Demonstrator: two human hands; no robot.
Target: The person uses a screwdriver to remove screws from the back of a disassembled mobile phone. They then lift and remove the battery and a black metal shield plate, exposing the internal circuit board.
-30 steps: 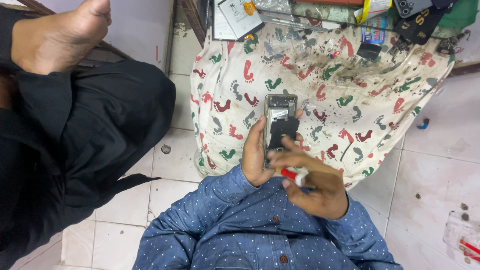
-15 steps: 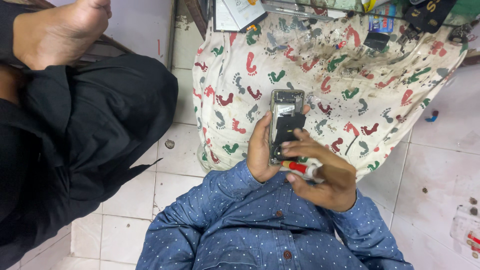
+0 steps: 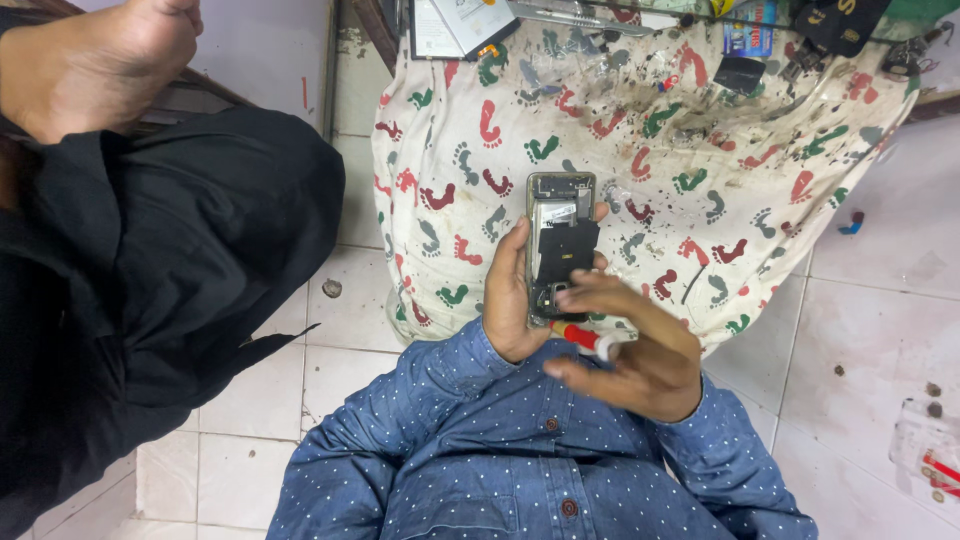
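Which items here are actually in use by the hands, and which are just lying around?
In use: opened phone in left hand; red-handled screwdriver in right hand.

Lying about: footprint-patterned cloth, black case, small parts, debris on the tiled floor.

A cream cloth [image 3: 640, 130] printed with red, green and grey footprints covers the work surface. Small parts and packets [image 3: 770, 30] lie along its far edge. A person in black clothing [image 3: 150, 300], one bare foot [image 3: 95, 60] raised, sits on the white tiled floor [image 3: 880, 330].
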